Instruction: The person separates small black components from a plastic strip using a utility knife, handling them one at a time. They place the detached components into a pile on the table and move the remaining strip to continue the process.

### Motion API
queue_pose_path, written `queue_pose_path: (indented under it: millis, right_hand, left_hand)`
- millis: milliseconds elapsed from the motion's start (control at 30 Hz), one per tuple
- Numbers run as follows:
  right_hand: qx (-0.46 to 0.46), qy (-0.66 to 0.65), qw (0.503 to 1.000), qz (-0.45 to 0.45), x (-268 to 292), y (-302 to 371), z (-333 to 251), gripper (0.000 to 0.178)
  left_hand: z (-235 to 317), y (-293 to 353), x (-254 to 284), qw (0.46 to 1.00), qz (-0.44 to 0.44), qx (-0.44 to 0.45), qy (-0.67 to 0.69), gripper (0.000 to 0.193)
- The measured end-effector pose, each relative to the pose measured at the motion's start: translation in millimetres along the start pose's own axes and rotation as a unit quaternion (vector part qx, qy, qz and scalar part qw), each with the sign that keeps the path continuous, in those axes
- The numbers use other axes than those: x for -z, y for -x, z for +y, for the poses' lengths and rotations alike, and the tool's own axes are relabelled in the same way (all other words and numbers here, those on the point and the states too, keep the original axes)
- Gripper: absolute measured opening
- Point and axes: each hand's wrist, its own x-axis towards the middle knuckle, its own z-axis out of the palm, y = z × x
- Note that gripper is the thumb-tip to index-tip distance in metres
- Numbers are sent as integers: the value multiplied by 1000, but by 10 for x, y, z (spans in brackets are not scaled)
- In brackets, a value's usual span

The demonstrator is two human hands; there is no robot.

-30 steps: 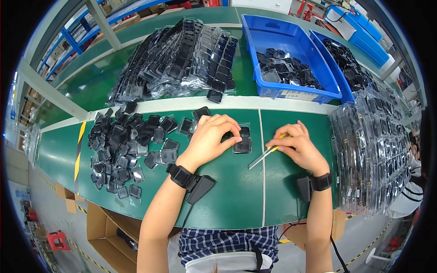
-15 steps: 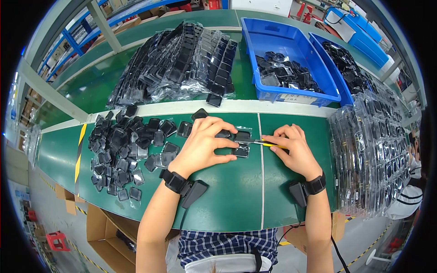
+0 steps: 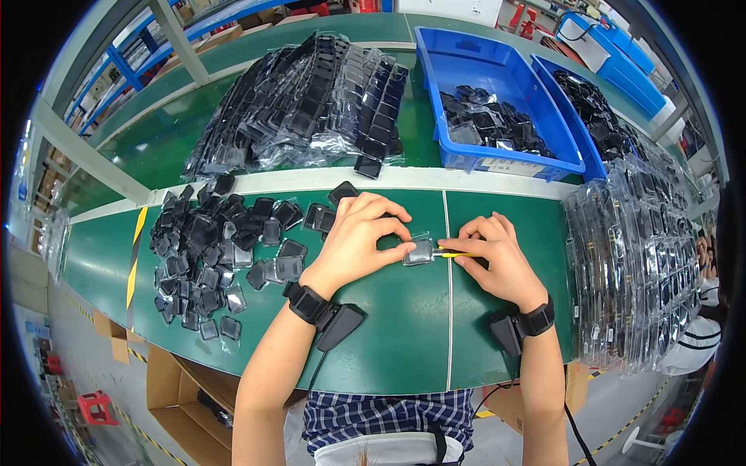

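My right hand (image 3: 497, 252) grips a yellow utility knife (image 3: 458, 254) whose blade points left. The blade's tip is at the right edge of a small square dark part in a clear plastic pouch (image 3: 418, 252). My left hand (image 3: 361, 241) pinches this pouch at its left side between thumb and fingers, above the green table. Beside the back of my left hand lie a few loose pouched dark squares (image 3: 318, 217), partly hidden by it. A larger heap of the same pouched squares (image 3: 206, 248) spreads over the table to the left.
Long strips of joined pouches (image 3: 303, 101) are piled at the back. A blue bin (image 3: 505, 163) with loose dark pieces stands at back right, another blue bin (image 3: 571, 116) beside it. Stacked clear packs (image 3: 633, 272) line the right edge. An open cardboard box (image 3: 179, 388) sits below the table.
The knife has drawn back slightly to the right and less of its blade shows. My left hand has shifted its hold to one pouched square; the pouch above it no longer shows there.
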Motion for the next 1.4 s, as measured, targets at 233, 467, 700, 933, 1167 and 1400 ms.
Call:
queue_pose_path:
  millis: [233, 467, 700, 933, 1167, 1400]
  right_hand:
    - [-17, -23, 999, -34, 86, 11, 22, 38]
    - [-22, -31, 998, -46, 59, 8, 18, 39]
    - [16, 12, 1000, 12, -126, -33, 60, 32]
    - [-56, -28, 997, -52, 321, 124, 274, 31]
    - [-90, -75, 991, 72, 371, 165, 511, 30]
    - [-73, -23, 992, 103, 326, 143, 504, 34]
  left_hand:
    - [28, 10, 19, 999, -41, 29, 0, 16]
    - [31, 20, 29, 998, -51, 29, 0, 14]
    - [27, 10, 51, 998, -65, 24, 6, 13]
    - [4, 35, 70, 997, -72, 27, 6, 15]
    - [256, 14, -37, 989, -7, -46, -139, 36]
    - [32, 83, -350, 939, 86, 106, -315, 54]
